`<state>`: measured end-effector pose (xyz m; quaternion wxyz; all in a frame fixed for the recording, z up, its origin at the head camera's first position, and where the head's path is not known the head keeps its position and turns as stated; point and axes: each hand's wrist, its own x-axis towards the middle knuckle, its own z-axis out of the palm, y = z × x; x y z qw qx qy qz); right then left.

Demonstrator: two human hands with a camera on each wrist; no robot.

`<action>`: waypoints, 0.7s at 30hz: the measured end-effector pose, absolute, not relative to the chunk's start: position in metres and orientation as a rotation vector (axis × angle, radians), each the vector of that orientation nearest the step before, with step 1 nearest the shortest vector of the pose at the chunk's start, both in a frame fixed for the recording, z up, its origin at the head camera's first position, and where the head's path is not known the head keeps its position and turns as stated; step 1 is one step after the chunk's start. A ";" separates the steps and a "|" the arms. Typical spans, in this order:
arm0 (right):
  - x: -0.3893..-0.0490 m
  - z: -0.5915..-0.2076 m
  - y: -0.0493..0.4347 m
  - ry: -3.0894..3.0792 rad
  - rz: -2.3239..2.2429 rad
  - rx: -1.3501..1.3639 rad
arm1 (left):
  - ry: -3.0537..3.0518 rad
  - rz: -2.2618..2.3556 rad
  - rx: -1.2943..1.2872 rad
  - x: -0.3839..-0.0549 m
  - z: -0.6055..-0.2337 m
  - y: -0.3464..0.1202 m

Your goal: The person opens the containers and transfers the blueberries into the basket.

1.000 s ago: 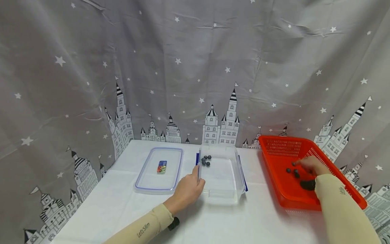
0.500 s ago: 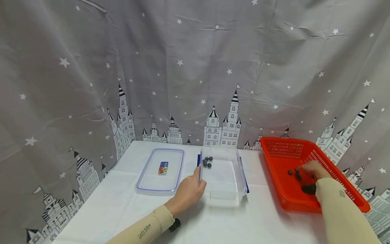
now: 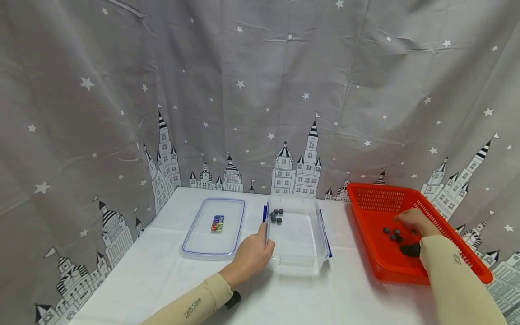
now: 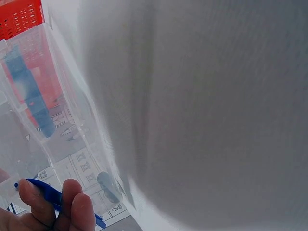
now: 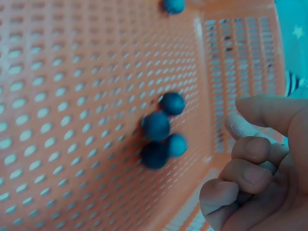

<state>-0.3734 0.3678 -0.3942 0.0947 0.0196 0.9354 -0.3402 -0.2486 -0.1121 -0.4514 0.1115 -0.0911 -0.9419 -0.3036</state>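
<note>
My left hand (image 3: 251, 253) grips the left side of a clear plastic container (image 3: 296, 237), its fingers curled over the blue latch (image 4: 45, 192) in the left wrist view. Several dark blueberry-like balls (image 3: 278, 220) lie at the container's back left. My right hand (image 3: 416, 221) hovers inside a red perforated basket (image 3: 375, 262). In the right wrist view its thumb and forefinger (image 5: 269, 113) are apart with nothing between them, and the other fingers curl loosely. Close by on the basket floor sits a cluster of similar dark balls (image 5: 156, 126), with another ball (image 5: 173, 6) apart from it.
Left of the container lies a clear lid (image 3: 199, 237) with a blue seal and a small colourful label (image 3: 217, 223). A white cloth (image 3: 162, 275) covers the table. Behind it hangs a grey curtain (image 3: 243, 63) printed with castles and stars.
The right fingertips have drawn back slightly from the balls in the basket, which have shifted a little nearer and closer together. The left hand keeps its grip. The head view has shifted slightly.
</note>
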 end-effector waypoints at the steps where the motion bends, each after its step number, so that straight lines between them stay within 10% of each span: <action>1: -0.375 -0.392 0.365 2.788 -1.002 0.043 | -2.765 -0.891 -0.268 -0.249 -0.451 -0.112; 21: -0.384 -0.344 0.287 2.861 -0.981 -0.239 | -2.764 -0.867 -0.258 -0.249 -0.451 -0.112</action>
